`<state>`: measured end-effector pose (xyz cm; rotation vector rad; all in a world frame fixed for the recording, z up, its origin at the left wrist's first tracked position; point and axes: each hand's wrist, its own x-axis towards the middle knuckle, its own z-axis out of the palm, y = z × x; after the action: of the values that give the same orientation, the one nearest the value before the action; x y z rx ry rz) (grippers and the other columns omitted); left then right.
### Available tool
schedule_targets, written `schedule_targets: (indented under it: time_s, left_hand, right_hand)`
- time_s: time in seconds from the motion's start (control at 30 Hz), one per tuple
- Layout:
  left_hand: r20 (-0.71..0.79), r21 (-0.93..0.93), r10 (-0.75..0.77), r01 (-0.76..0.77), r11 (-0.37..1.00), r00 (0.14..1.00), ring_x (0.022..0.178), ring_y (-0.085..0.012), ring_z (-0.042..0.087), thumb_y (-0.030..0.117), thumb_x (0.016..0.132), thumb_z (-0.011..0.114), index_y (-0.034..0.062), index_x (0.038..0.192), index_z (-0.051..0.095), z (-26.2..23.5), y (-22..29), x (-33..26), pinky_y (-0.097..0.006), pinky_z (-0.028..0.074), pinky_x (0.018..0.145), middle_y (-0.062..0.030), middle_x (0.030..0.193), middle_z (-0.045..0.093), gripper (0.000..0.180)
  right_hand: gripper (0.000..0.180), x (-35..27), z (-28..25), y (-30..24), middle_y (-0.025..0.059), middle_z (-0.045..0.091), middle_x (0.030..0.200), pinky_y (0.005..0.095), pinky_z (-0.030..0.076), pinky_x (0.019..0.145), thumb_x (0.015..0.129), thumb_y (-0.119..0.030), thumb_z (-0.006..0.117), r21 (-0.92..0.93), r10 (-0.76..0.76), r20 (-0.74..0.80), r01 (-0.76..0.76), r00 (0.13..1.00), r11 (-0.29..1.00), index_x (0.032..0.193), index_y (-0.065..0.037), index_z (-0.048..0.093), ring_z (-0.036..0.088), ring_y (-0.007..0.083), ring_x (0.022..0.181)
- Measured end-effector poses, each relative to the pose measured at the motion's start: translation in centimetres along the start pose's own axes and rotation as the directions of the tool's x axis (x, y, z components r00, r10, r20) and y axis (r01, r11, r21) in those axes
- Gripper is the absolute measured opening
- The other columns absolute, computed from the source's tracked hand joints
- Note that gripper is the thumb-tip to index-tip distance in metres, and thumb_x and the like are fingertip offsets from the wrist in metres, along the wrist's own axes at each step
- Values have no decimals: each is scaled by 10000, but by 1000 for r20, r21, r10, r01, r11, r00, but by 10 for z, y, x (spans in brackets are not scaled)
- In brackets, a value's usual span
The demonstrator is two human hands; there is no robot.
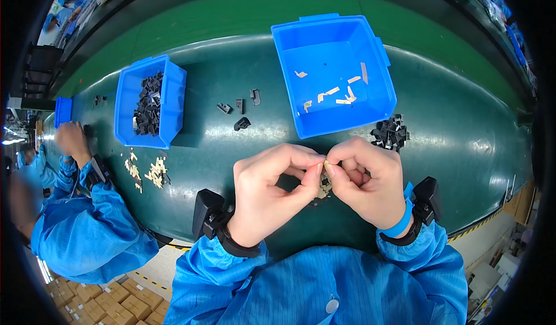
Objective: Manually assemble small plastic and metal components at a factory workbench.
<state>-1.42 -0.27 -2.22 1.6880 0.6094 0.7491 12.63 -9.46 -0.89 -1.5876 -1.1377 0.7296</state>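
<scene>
My left hand [277, 187] and my right hand [370, 177] meet over the near middle of the table, thumbs and forefingers pinched tip to tip. Whatever lies between the fingertips is tiny and mostly covered; only a pale speck shows there. Beneath the fingers is a small heap of cream-coloured pieces [324, 189], partly hidden by my hands. Just beyond my right hand lies a pile of small black plastic parts [390, 134]. A blue bin [330, 126] stands ahead of both hands, with several cream strips scattered on its floor.
On the left, another blue bin [175, 102] holds many black parts. Several loose black parts [240, 106] lie between the bins. Cream pieces [156, 172] lie in heaps near a co-worker's blue sleeve [95, 226] at left. The green table [452, 151] curves toward its right edge.
</scene>
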Motion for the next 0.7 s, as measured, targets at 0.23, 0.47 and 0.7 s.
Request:
schedule_targets:
  time_s: [0.23, 0.47, 0.7]
  left_hand:
    - [28, -36, -100, 101, 994, 995, 697, -152, 701, -21, 794, 685, -15, 851, 634, -2, 2, 0, -236, 547, 598, -78, 766, 695, 77]
    - [32, -44, -67, 68, 997, 997, 705, -149, 700, -15, 794, 689, -25, 853, 641, -4, 5, 1, -237, 551, 618, -82, 785, 702, 76]
    - [107, -42, -151, 156, 987, 983, 803, -144, 668, -67, 803, 648, -60, 870, 623, -7, 11, 1, -259, 544, 741, -126, 889, 687, 72]
  right_hand:
    - [98, 1, -1, 0, -10, 343, 493, 249, 267, 420, 782, 11, 643, -4, -4, 33, 4, 999, 1000, 813, -70, 600, 302, 51, 431]
    - [106, 0, -2, 0, -15, 316, 475, 253, 276, 426, 779, 2, 647, 23, 29, 42, -29, 999, 999, 807, -79, 585, 308, 55, 426]
    - [107, 0, -2, 0, -16, 314, 471, 251, 276, 427, 775, -2, 645, 16, 17, 51, -17, 999, 1000, 808, -83, 584, 308, 52, 423]
